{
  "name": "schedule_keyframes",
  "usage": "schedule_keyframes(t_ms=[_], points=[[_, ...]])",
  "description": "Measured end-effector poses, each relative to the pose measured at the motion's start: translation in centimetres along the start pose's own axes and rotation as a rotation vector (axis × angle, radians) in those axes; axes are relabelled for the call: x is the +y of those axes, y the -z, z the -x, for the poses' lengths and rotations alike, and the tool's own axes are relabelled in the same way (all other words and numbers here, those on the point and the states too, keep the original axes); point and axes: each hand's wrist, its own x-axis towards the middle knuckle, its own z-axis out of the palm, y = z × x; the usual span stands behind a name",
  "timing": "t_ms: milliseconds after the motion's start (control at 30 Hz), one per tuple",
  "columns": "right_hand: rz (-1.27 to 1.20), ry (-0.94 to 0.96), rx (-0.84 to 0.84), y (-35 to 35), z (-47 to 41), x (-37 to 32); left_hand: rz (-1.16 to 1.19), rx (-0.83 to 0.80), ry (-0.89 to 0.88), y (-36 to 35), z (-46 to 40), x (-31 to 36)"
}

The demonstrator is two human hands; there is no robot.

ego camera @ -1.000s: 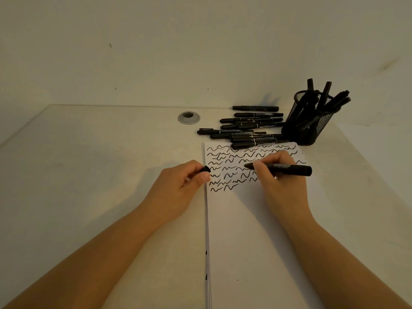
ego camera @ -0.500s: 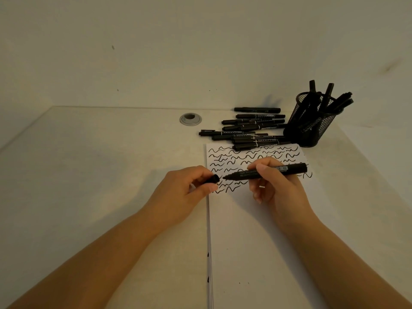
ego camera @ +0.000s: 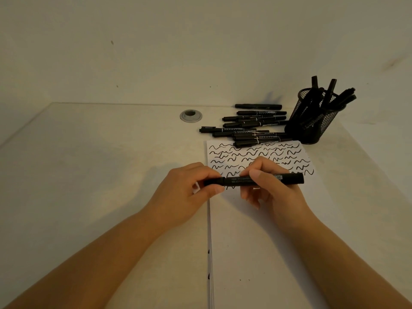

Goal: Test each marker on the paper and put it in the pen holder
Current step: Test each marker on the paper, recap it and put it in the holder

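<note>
A black marker (ego camera: 287, 178) lies level between my hands, just above the white paper (ego camera: 263, 230). My right hand (ego camera: 269, 186) grips its barrel. My left hand (ego camera: 185, 190) pinches the cap (ego camera: 213, 181), which sits on the marker's left end. Rows of black squiggles cover the top of the paper. Several loose black markers (ego camera: 252, 128) lie in a pile beyond the paper. To their right stands the black mesh pen holder (ego camera: 316, 121) with several markers upright in it.
A round grey cable grommet (ego camera: 191, 115) is set in the pale desk (ego camera: 89, 175) left of the pile. The wall rises just behind the desk's far edge. The paper is the top of a thin stack whose left edge runs toward me.
My right hand lifted the marker off the paper and turned it level, tip to the left. My left hand brought the cap up, and the cap now sits on the tip.
</note>
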Motion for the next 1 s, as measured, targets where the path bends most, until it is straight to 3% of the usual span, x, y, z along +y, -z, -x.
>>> schedule_keyframes(t_ms=[400,600,1000], points=[[-0.039,0.084,0.162,-1.2,0.2,0.3,-0.094,-0.007,-0.158,-0.5,0.6,2.0],[-0.064,0.176,0.214,-1.6,0.5,0.3,0.036,-0.067,-0.116,-1.1,0.7,2.2],[-0.030,0.320,0.110,-1.9,0.7,0.4,0.345,-0.310,0.020,-1.0,1.0,1.8]])
